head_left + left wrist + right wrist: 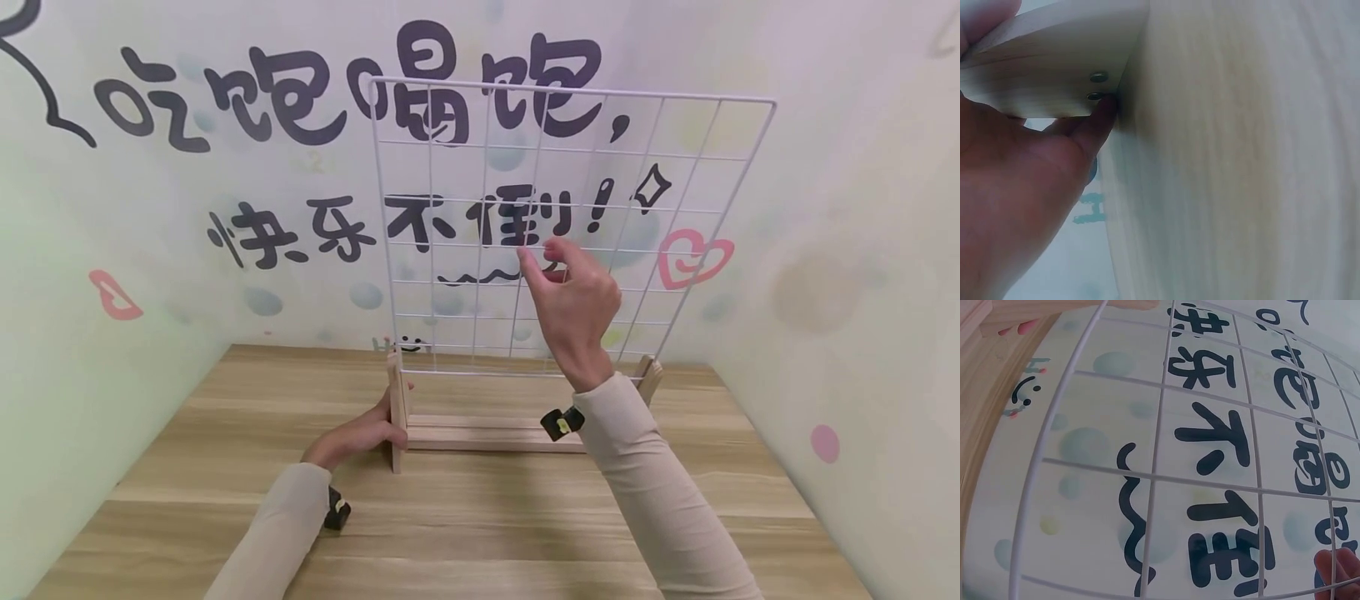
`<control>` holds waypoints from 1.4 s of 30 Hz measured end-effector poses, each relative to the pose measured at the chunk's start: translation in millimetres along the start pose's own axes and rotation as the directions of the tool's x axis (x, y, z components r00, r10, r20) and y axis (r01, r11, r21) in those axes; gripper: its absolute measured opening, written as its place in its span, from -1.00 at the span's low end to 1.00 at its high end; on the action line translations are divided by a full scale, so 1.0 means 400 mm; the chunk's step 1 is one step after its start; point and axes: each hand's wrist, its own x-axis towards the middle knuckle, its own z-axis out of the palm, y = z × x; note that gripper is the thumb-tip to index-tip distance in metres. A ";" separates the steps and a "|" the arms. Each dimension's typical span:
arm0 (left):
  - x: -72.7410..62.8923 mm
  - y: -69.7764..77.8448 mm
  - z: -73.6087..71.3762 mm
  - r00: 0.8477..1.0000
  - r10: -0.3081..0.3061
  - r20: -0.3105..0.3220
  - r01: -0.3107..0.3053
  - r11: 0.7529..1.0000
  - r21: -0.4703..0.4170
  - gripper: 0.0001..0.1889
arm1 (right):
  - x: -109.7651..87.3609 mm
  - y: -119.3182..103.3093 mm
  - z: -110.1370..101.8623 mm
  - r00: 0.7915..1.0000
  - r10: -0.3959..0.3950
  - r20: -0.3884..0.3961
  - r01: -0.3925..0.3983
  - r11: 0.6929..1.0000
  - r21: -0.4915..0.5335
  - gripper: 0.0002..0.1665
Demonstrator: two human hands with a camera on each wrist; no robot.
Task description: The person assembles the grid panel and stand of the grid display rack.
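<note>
Left hand [367,425] and right hand [576,304] at work about a wooden stand [495,440], the landmark for all places below. The left hand grips the stand at its left upright [398,417]; the left wrist view shows a digit pressed into the corner where 2 boards meet, beside 2 screws [1099,76]. The right hand, above the stand's right half, has bent fingers at the wires of a white wire grid [481,245]; whether they pinch a wire cannot be told.

The grid rises above the stand, its lower end between the 2 uprights. Its seating at the right upright [651,379] is partly hidden by the sleeve [663,500]. Judged from this posture, the step is setting the grid in the stand: best done with the left hand firm low down, the right hand guiding without bending the wires, and the 2 sides kept level lest 1 bind.

Containers: none is seen; the stand, as bearer, comes nearest, with the grid between its uprights. Beneath the stand lies the table [465,525]; behind it, a wall with black lettering [281,236] and, to the right, a red heart [693,258].
</note>
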 end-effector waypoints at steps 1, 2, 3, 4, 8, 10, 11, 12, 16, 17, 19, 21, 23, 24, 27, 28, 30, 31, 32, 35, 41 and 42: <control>-0.001 0.000 -0.001 1.000 0.009 0.006 -0.009 1.000 0.004 0.17 | -0.001 0.001 0.000 1.000 0.003 0.000 -0.003 1.000 0.005 -0.63; -0.003 0.001 -0.002 1.000 0.013 0.010 -0.014 1.000 0.012 0.18 | -0.002 0.001 0.001 1.000 0.005 0.001 -0.005 1.000 0.008 -0.63; -0.008 0.004 -0.005 1.000 0.017 0.015 -0.017 1.000 0.025 0.18 | -0.003 0.001 0.001 1.000 0.007 0.004 -0.007 1.000 0.009 -0.63; -0.012 0.007 -0.008 0.999 0.029 0.020 -0.030 0.999 0.034 0.19 | -0.004 0.001 0.002 1.000 0.009 0.006 -0.009 1.000 0.008 -0.63; -0.035 0.030 -0.036 0.992 0.122 0.024 -0.123 0.992 0.032 0.06 | -0.009 -0.003 0.002 1.000 0.012 0.015 -0.012 1.000 -0.001 -0.63; -0.043 0.052 -0.056 0.971 0.238 -0.012 -0.238 0.971 -0.012 -0.12 | -0.012 -0.002 0.002 1.000 0.013 0.019 -0.013 1.000 -0.007 -0.64; -0.046 0.067 -0.065 0.952 0.301 -0.044 -0.303 0.952 -0.039 -0.23 | -0.014 -0.002 0.001 1.000 0.013 0.022 -0.013 1.000 -0.008 -0.64; -0.048 0.085 -0.073 0.925 0.370 -0.084 -0.376 0.925 -0.061 -0.32 | -0.016 -0.001 0.001 1.000 0.014 0.025 -0.014 1.000 -0.009 -0.64; -0.050 0.194 -0.089 0.790 0.537 -0.296 -0.585 0.805 -0.101 -0.41 | -0.022 0.006 -0.002 0.999 0.020 0.032 -0.020 1.000 -0.005 -0.64; -0.050 0.224 -0.089 0.763 0.549 -0.341 -0.609 0.787 -0.099 -0.41 | -0.023 0.008 -0.003 0.999 0.022 0.033 -0.022 1.000 -0.005 -0.64; -0.050 0.281 -0.087 0.733 0.545 -0.408 -0.632 0.767 -0.110 -0.42 | -0.025 0.011 -0.005 0.999 0.026 0.032 -0.026 1.000 -0.003 -0.64; -0.049 0.328 -0.084 0.720 0.534 -0.442 -0.641 0.757 -0.129 -0.45 | -0.026 0.013 -0.006 0.999 0.029 0.035 -0.029 1.000 0.004 -0.63; -0.048 0.364 -0.080 0.724 0.529 -0.442 -0.650 0.738 -0.182 -0.49 | -0.028 0.013 -0.006 0.999 0.027 0.042 -0.027 1.000 0.009 -0.63; -0.047 0.377 -0.078 0.727 0.533 -0.432 -0.658 0.721 -0.217 -0.52 | -0.029 0.013 -0.006 0.999 0.026 0.044 -0.027 1.000 0.011 -0.63; -0.044 0.407 -0.074 0.745 0.549 -0.379 -0.657 0.700 -0.279 -0.56 | -0.033 0.012 -0.006 0.998 0.019 0.055 -0.019 1.000 0.006 -0.63; -0.042 0.414 -0.072 0.753 0.550 -0.362 -0.651 0.702 -0.289 -0.55 | -0.035 0.013 -0.005 0.998 0.016 0.056 -0.017 1.000 0.004 -0.64; -0.039 0.427 -0.069 0.767 0.543 -0.342 -0.635 0.719 -0.282 -0.52 | -0.038 0.015 -0.006 0.998 0.012 0.057 -0.012 1.000 -0.004 -0.64; -0.038 0.432 -0.067 0.773 0.534 -0.341 -0.626 0.730 -0.276 -0.50 | -0.038 0.016 -0.006 0.998 0.011 0.057 -0.010 1.000 -0.007 -0.64; -0.037 0.435 -0.066 0.779 0.523 -0.346 -0.616 0.739 -0.272 -0.48 | -0.040 0.017 -0.006 0.998 0.010 0.056 -0.010 1.000 -0.008 -0.64; -0.035 0.440 -0.062 0.788 0.491 -0.370 -0.602 0.741 -0.298 -0.49 | -0.043 0.019 -0.008 0.998 0.008 0.059 -0.007 1.000 -0.012 -0.63; -0.035 0.428 -0.055 0.795 0.437 -0.420 -0.590 0.717 -0.371 -0.59 | -0.054 0.020 -0.008 0.997 -0.010 0.080 0.010 1.000 -0.010 -0.62; -0.035 0.426 -0.053 0.794 0.432 -0.428 -0.591 0.713 -0.378 -0.60 | -0.055 0.021 -0.008 0.996 -0.011 0.083 0.012 1.000 -0.009 -0.62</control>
